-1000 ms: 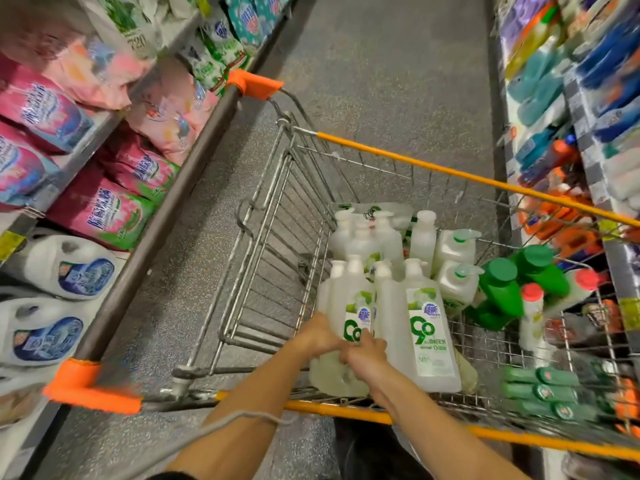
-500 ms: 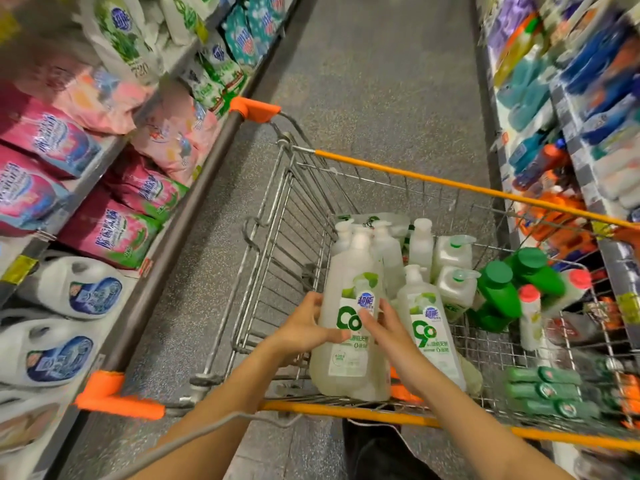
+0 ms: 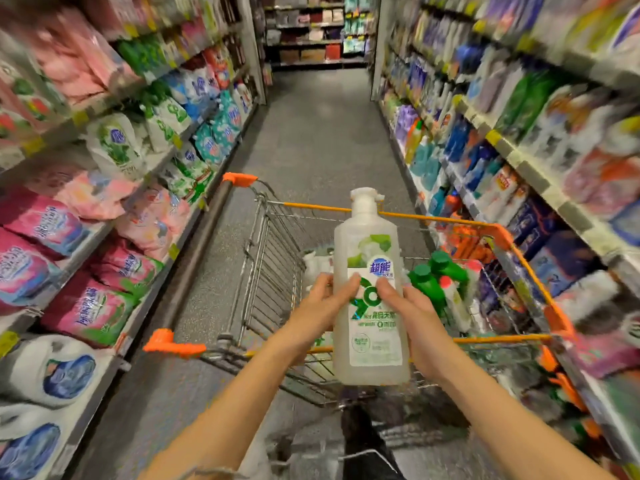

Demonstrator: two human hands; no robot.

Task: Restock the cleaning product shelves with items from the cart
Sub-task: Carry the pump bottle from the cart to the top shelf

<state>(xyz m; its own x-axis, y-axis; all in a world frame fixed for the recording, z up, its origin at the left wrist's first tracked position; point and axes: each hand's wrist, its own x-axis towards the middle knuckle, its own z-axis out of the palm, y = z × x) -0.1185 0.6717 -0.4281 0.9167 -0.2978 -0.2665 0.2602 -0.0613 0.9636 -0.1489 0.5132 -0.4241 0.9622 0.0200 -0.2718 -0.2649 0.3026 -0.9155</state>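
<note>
A tall clear pump bottle with a white and green label is held upright above the cart. My left hand grips its left side, thumb across the label. On the other side my right hand grips it, thumb also on the label. Both hands hold it well above the wire basket. Behind the bottle, green-capped bottles and a few white pump bottles lie in the cart, mostly hidden.
Shelves of pink, green and white detergent bags line the left side close to the cart. Shelves of bottles and boxes run along the right, touching the cart's side. The grey aisle floor stretches ahead to more shelving.
Both hands have lifted the bottle up out of the cart. The view has tilted up from the basket to the whole aisle.
</note>
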